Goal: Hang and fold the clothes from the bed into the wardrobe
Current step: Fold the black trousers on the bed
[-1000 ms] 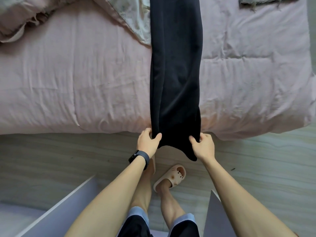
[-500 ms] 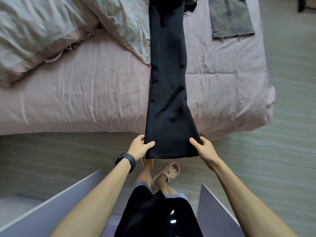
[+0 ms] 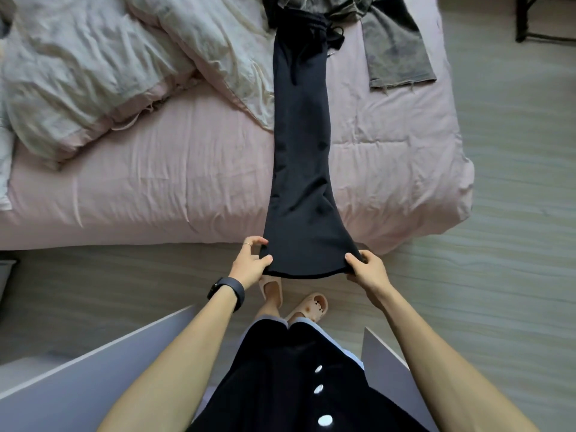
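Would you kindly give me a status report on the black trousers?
Left hand and right hand each pinch a hem corner. Black trousers stretched along the bed. Grey garment and rumpled quilt flank the waist end.

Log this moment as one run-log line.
item: black trousers | left hand: pinches hem corner | right hand: pinches other corner | lie: stretched across bed | nearby: grey garment

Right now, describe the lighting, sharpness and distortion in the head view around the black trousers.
Head view: soft light, no glare; the wide angle bows the bed at its edges; the black trousers are so dark their folds barely show; left hand and right hand at the hem look sharp.
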`<state>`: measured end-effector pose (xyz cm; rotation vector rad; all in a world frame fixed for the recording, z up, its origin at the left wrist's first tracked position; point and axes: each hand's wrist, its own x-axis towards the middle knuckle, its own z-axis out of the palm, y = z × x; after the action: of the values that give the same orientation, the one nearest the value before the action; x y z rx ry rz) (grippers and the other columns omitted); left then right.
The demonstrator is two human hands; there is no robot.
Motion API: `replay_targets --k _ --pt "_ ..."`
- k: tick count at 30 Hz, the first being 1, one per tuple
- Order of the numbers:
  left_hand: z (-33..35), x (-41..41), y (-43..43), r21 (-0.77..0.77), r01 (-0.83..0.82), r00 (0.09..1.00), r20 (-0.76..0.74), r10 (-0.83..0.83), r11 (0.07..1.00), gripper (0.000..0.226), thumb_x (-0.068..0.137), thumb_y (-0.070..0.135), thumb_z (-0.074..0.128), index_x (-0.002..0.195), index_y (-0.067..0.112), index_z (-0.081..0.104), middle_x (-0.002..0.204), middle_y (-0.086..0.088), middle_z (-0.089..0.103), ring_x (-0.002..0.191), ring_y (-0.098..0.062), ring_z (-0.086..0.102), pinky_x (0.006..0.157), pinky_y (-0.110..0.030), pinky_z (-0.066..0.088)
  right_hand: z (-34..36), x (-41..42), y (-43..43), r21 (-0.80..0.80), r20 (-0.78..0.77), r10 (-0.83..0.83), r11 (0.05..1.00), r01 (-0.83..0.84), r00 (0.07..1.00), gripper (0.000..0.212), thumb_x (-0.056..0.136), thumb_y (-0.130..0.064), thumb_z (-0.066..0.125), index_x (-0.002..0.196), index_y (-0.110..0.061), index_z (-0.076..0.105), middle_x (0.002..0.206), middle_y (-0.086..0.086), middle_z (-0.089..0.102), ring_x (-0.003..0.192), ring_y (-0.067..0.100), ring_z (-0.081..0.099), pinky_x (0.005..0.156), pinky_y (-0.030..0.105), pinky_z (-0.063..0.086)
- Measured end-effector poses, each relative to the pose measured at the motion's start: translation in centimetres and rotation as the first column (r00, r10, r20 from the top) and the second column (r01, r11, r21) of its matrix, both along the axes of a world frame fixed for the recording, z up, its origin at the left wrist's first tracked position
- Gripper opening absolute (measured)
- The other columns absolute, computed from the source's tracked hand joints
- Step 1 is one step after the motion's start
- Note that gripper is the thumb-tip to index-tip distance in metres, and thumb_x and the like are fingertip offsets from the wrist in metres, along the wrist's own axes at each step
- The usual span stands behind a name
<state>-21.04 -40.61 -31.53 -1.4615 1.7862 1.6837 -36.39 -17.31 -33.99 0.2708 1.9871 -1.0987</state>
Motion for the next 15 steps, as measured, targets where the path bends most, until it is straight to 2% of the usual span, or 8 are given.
replay_targets --k 1,3,5,8,9,11,13,15 --pt "0.6 0.0 0.1 0.005 0.033 0.999 -0.008 -0.033 0.999 0.024 0.094 0.008 0.059 0.098 0.031 0.057 0.083 -0.005 0.065 0.06 -0.007 0.063 0.05 -0.021 0.046 0.5 0.1 0.3 0.003 -0.042 -0.003 1.0 0.003 0.999 0.008 0.091 -0.028 0.065 0.097 -0.022 0.065 0.102 0.005 0.07 0.082 0.016 0.071 0.076 0.039 0.061" --pt "1.2 0.0 0.1 0.018 0.086 0.996 -0.013 -0.086 0.996 0.025 0.094 0.0 0.056 0.086 0.022 0.066 0.082 -0.005 0.065 0.052 -0.001 0.06 0.045 -0.012 0.042 1.3 0.2 0.8 -0.006 -0.117 -0.026 1.0 0.025 0.993 0.015 0.089 -0.028 0.066 0.103 -0.031 0.061 0.096 0.0 0.07 0.075 0.012 0.073 0.079 0.04 0.061" --pt "1.7 -0.1 0.0 -0.006 0.12 0.993 0.007 -0.12 0.993 0.03 0.093 -0.003 0.055 0.083 0.021 0.071 0.078 0.0 0.066 0.057 -0.005 0.057 0.046 -0.01 0.04 2.3 0.1 1.2 -0.054 -0.154 -0.05 0.998 0.042 0.987 0.026 0.088 -0.03 0.069 0.109 -0.041 0.058 0.087 0.001 0.072 0.072 0.012 0.074 0.074 0.036 0.061" --pt "2.5 -0.4 -0.8 -0.012 0.082 0.996 -0.019 -0.082 0.997 0.025 0.092 0.003 0.06 0.087 0.022 0.075 0.073 0.012 0.067 0.056 0.0 0.054 0.047 -0.009 0.039 3.8 -0.4 1.2 -0.118 -0.189 -0.084 0.991 0.062 0.978 0.015 0.089 -0.034 0.071 0.1 -0.042 0.064 0.081 0.003 0.075 0.069 0.02 0.074 0.069 0.034 0.06" --pt "2.8 -0.5 -1.0 0.004 0.09 0.995 -0.045 -0.09 0.996 0.022 0.09 0.005 0.064 0.088 0.024 0.075 0.075 0.012 0.069 0.058 0.001 0.057 0.051 -0.01 0.042 4.2 -0.7 1.1 -0.132 -0.2 -0.105 0.988 0.08 0.974 0.01 0.09 -0.034 0.071 0.096 -0.04 0.066 0.083 0.004 0.075 0.068 0.021 0.074 0.067 0.033 0.059" --pt "3.5 -0.6 -1.2 0.017 0.192 0.978 -0.09 -0.19 0.981 0.021 0.082 0.011 0.076 0.097 0.026 0.075 0.091 0.008 0.074 0.081 -0.005 0.067 0.071 -0.016 0.052 4.9 -1.1 1.0 -0.141 -0.212 -0.125 0.985 0.096 0.969 0.004 0.091 -0.033 0.071 0.092 -0.036 0.068 0.088 0.006 0.075 0.069 0.022 0.074 0.063 0.027 0.057" --pt "3.9 -0.9 -1.2 -0.12 0.43 0.9 -0.018 -0.435 0.895 0.039 0.074 0.018 0.083 0.111 0.025 0.07 0.108 0.003 0.068 0.098 -0.013 0.066 0.09 -0.026 0.052 5.4 -1.7 0.9 -0.155 -0.202 -0.09 0.986 0.059 0.975 0.004 0.091 -0.03 0.072 0.09 -0.034 0.072 0.09 0.009 0.075 0.074 0.02 0.074 0.066 0.027 0.056" --pt "4.1 -1.4 -1.0 -0.324 0.627 0.771 0.131 -0.623 0.708 0.045 0.076 0.019 0.078 0.119 0.025 0.063 0.115 0.001 0.057 0.104 -0.015 0.06 0.094 -0.027 0.048 5.6 -2.3 0.7 -0.147 -0.199 -0.005 0.989 -0.024 0.98 0.016 0.085 -0.02 0.076 0.094 -0.033 0.074 0.095 0.008 0.074 0.081 0.018 0.072 0.074 0.029 0.057"
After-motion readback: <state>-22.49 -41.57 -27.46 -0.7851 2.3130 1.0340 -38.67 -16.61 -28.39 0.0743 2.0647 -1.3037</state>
